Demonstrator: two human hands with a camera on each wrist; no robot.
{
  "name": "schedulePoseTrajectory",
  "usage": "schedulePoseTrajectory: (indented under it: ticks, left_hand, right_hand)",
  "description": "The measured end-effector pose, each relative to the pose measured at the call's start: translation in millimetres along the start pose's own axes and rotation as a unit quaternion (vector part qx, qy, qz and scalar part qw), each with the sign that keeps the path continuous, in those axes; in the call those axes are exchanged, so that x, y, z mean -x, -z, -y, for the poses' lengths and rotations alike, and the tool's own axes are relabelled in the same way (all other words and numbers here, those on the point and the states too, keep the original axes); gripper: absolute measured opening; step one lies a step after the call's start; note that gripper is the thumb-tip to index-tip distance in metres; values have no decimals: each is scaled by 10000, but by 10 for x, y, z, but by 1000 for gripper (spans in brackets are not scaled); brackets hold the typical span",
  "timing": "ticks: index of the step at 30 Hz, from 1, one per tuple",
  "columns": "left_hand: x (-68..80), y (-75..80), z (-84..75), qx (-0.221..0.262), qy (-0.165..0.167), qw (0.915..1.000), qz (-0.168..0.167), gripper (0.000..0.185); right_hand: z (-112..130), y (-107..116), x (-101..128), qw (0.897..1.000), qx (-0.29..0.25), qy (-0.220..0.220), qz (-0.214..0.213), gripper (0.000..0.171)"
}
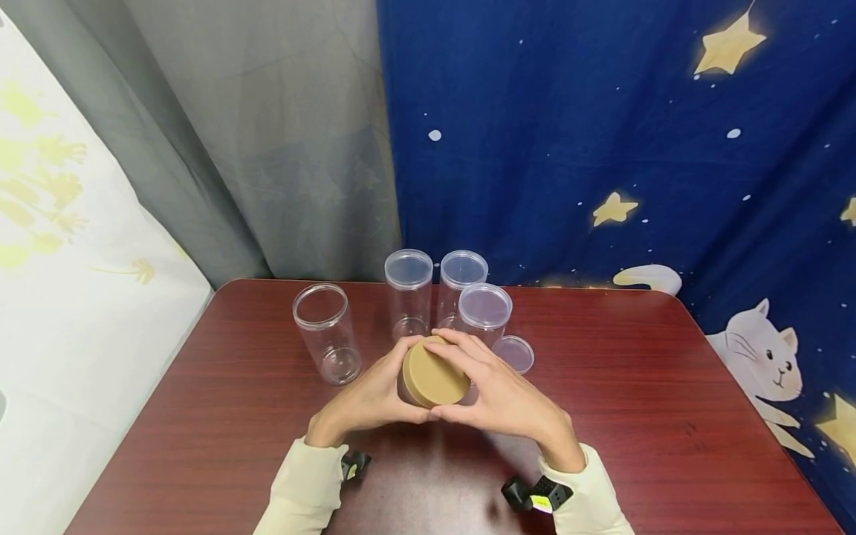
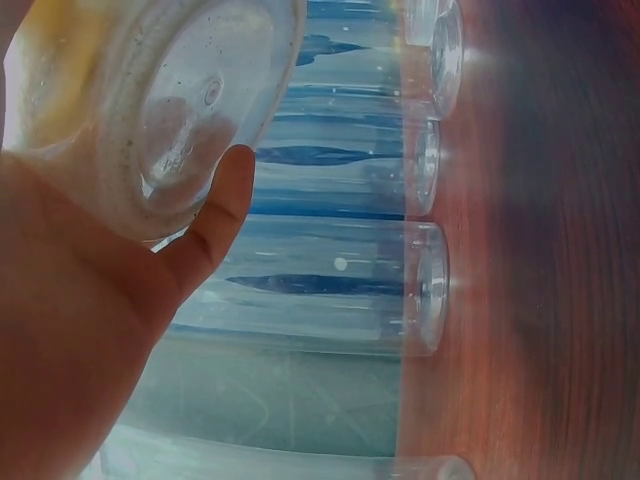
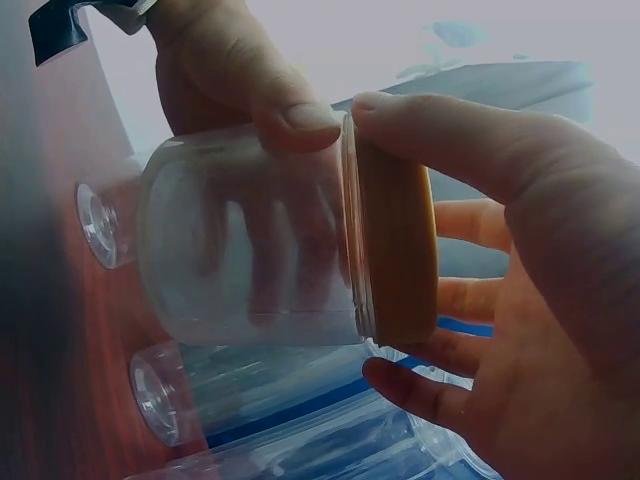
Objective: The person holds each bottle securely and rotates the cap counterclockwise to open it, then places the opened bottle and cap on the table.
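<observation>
A short, wide clear plastic jar (image 3: 240, 250) with a tan lid (image 1: 438, 375) is held above the table between both hands. My left hand (image 1: 368, 397) grips the clear body, its fingers showing through the wall in the right wrist view. Around the rim of the lid curl the thumb and fingers of my right hand (image 1: 504, 392). In the left wrist view the jar's round base (image 2: 205, 100) is tilted toward the camera, and nothing shows inside it.
Behind the hands stand tall clear jars, among them a back left jar (image 1: 409, 297) and a lidded right jar (image 1: 484, 306). An uncapped jar (image 1: 326, 334) stands left. A clear lid (image 1: 515, 355) lies flat on the reddish-brown table (image 1: 655, 386), with curtains (image 1: 535, 148) behind.
</observation>
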State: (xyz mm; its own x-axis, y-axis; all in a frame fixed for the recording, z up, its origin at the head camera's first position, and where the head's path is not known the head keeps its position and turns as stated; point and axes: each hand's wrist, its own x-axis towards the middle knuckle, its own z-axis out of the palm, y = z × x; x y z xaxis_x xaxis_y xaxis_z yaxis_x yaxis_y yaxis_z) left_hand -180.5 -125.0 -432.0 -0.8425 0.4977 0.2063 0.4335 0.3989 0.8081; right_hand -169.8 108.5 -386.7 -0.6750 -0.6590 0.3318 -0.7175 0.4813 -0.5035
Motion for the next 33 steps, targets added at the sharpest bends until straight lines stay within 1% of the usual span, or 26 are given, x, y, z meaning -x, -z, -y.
schedulePoseTrajectory:
  ticks: [3,7,12,16,21,25,29,33]
  left_hand:
    - [-3,-2,1,-109,25,9999,-77,97]
    - [-5,-7,-3,-373,38,9991,-218,97]
    - [-2,-9,-17,-629,64,9974,-358,94]
    - [0,-9,-26,-764,10,9960,-467,95]
    - [-5,-5,-21,-940,-133,9939,-556,95]
    - [-10,-2,-19,-1024,-208,9927,-608,95]
    - [-10,-4,-17,-1043,-204,9923,-637,95]
    - [-7,-7,-24,-1043,-179,9922,-664,95]
  right_hand:
    - [2,-8,-2,10000,58,-51,-48,82]
    - [20,-35,-15,9990,251,-128,-341,87]
    - [54,-76,-31,9959,406,-367,-725,84]
    - [62,-112,-49,9937,560,-372,-899,83]
    - [75,-156,-65,9909,757,-395,-1039,85]
    - [84,-180,-71,9889,856,-523,-1099,89]
    - [81,-192,-71,9862,1036,-662,-1109,91]
    - [69,-203,-69,9840,1219,-650,-1130,90]
